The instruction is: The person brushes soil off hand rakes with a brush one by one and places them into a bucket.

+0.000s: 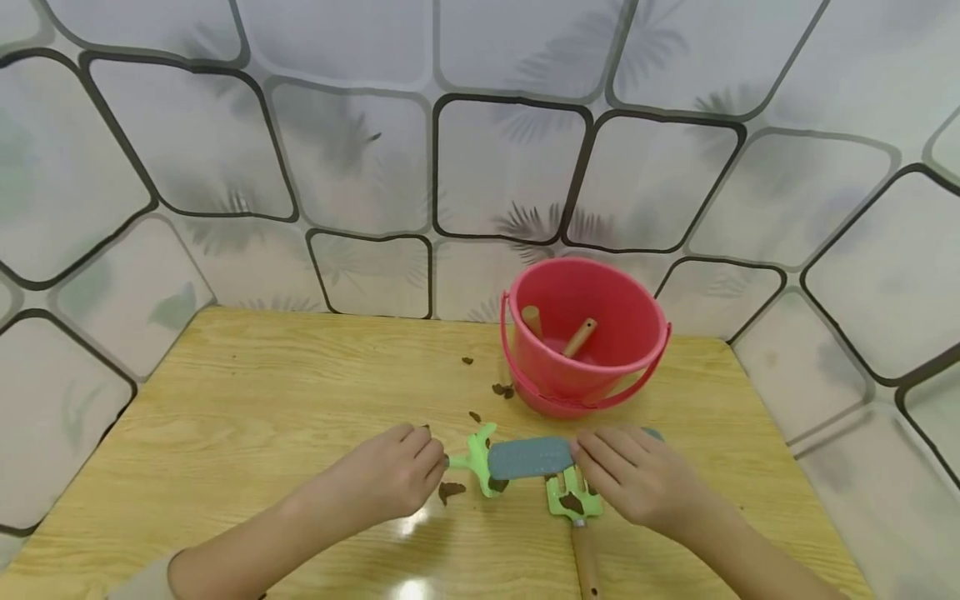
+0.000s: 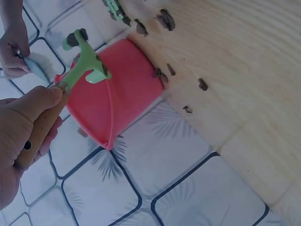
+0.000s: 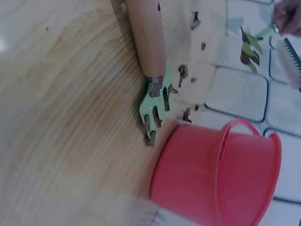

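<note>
Holding, left hand (image 1: 393, 471): green rake (image 1: 479, 460)
Right hand (image 1: 648, 481): got blue-grey brush (image 1: 528, 458), handle's mostly hidden
Tool heads: between hands

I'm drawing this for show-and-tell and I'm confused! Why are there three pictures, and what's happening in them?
There's no robot here, just a person's two bare hands. One camera sits on the person's head and looks down, making the big picture. Each wrist wears a camera too, making the two smaller pictures, which look tipped sideways.

The left hand grips a small green rake by its wooden handle. The right hand holds a brush with grey-blue bristles.

On the wooden table lie a green fork and some brown crumbs; a few crumbs are on the fork and rake too. A red bucket stands farther back, with two wooden handles showing inside.
</note>
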`<action>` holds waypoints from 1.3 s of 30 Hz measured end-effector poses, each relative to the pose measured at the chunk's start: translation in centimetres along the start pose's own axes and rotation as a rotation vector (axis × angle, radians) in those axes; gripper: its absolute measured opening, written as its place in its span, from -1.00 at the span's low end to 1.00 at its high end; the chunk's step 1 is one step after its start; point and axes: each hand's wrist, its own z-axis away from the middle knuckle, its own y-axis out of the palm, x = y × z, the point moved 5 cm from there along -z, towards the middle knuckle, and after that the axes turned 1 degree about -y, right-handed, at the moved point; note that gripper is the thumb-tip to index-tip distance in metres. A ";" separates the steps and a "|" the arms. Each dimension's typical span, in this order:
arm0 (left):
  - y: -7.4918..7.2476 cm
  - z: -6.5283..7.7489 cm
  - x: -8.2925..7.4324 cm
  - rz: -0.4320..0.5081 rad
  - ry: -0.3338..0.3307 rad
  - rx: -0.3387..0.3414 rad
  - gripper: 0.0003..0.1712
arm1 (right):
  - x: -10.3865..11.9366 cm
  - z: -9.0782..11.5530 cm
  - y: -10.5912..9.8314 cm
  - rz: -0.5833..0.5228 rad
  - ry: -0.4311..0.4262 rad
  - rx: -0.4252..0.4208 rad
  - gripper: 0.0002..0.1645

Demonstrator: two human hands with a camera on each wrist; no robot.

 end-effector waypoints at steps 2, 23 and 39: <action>-0.3 -0.2 0.3 -0.007 -0.004 0.004 -0.93 | 0.3 -0.8 0.7 -0.017 -0.060 0.032 -0.61; -1.6 0.0 1.3 -0.059 0.039 0.079 -0.84 | 0.8 -1.7 3.8 0.001 -0.174 0.126 -0.63; -0.6 1.6 1.4 -0.023 -0.030 0.118 -0.83 | -3.1 0.6 2.5 0.161 -0.207 0.237 -0.60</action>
